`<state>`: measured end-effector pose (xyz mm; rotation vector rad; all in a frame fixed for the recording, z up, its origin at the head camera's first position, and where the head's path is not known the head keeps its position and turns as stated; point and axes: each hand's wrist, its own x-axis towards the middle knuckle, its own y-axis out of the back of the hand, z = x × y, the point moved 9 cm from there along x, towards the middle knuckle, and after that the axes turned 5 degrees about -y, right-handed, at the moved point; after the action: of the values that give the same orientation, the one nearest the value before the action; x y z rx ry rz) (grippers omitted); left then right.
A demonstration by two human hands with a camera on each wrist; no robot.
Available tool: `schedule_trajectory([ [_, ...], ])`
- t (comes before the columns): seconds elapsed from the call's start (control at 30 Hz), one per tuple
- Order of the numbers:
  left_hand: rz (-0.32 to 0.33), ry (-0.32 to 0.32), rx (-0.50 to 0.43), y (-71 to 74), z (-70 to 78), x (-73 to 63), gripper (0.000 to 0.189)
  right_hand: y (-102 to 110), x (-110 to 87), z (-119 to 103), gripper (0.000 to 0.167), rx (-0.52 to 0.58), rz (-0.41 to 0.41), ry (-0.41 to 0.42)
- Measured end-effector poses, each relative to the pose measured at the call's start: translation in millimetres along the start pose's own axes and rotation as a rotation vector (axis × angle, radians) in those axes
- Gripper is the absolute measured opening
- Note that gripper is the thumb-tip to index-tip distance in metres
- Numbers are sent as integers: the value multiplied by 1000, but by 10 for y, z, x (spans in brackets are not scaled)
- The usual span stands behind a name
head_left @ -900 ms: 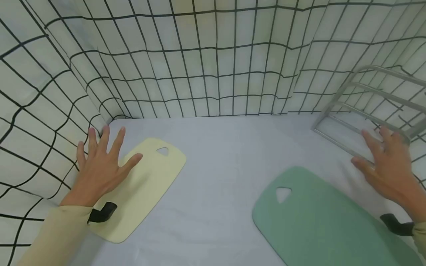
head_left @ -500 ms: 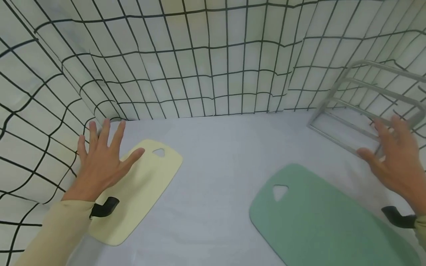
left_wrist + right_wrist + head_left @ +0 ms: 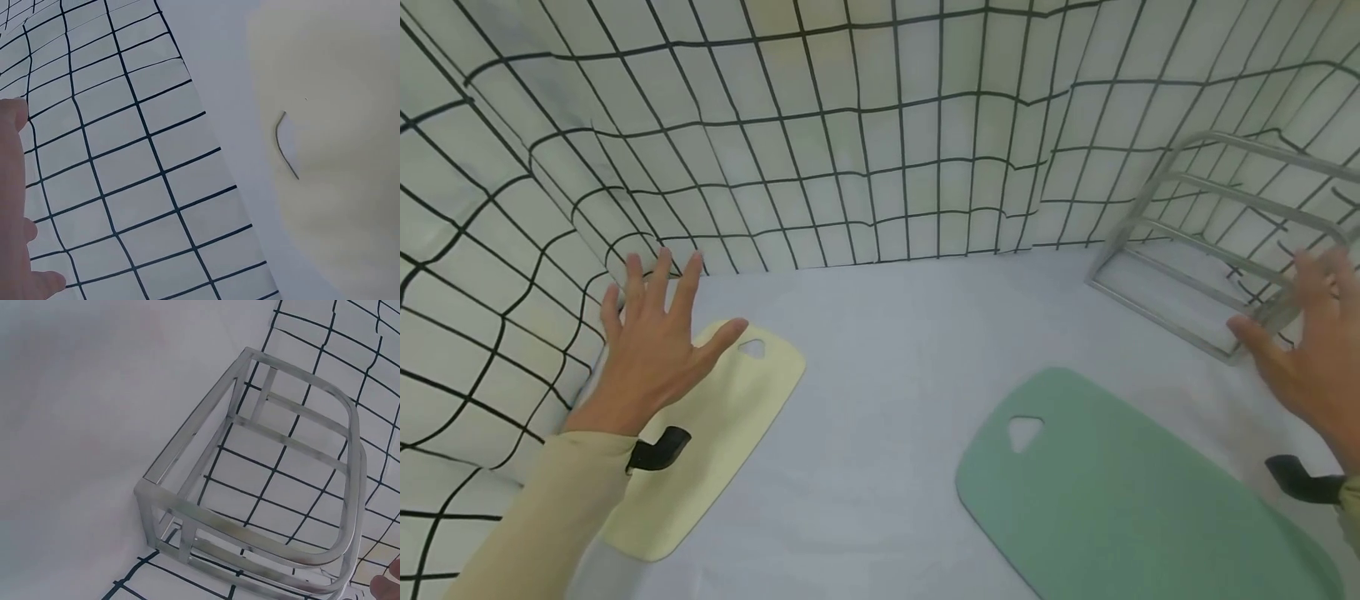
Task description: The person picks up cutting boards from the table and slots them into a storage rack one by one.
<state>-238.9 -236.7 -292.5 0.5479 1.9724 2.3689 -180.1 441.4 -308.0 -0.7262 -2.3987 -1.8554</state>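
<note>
In the left of the frame, the left hand point(image 3: 658, 358) spreads its fingers wide over the upper end of a pale yellow cutting board point(image 3: 715, 458), holding nothing. At the right edge, the right hand point(image 3: 1318, 358) is also wide, thumb apart and grasping nothing, near a grey metal rack point(image 3: 197, 419) in the upper right. A green cutting board point(image 3: 1112, 492) lies lower right on the white counter point(image 3: 880, 375), grid-patterned walls point(image 3: 880, 137) rising behind
</note>
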Motion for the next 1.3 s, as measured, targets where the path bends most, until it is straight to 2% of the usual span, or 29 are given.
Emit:
schedule_trajectory([
  [0.27, 33, -23, -15, 24, 125, 121, 98, 78, 58, 155, 127, 126, 159, 17],
  [0.47, 54, -46, -15, 72, 237, 191, 98, 91, 103, 314, 133, 224, 225, -47],
  [0.57, 58, -51, -18, 78, 291, 229, 97, 22, 98, 426, 129, 233, 173, -175],
  [0.7, 71, -60, -30, 82, 366, 294, 97, -120, 56, 576, 116, 211, 49, -389],
  [0.83, 77, -67, -41, 82, 443, 372, 97, -174, 69, 621, 105, 179, -4, -495],
  [0.9, 78, -70, -48, 76, 477, 407, 97, -177, 87, 611, 100, 185, 3, -507],
  [1.0, 83, -75, -54, 66, 527, 454, 97, -167, 126, 561, 95, 264, 50, -478],
  [1.13, 92, -84, -53, 52, 589, 509, 97, -198, 155, 523, 102, 372, 75, -444],
  [1.3, 97, -90, -52, 39, 652, 573, 97, -314, 184, 590, 101, 431, 23, -484],
])
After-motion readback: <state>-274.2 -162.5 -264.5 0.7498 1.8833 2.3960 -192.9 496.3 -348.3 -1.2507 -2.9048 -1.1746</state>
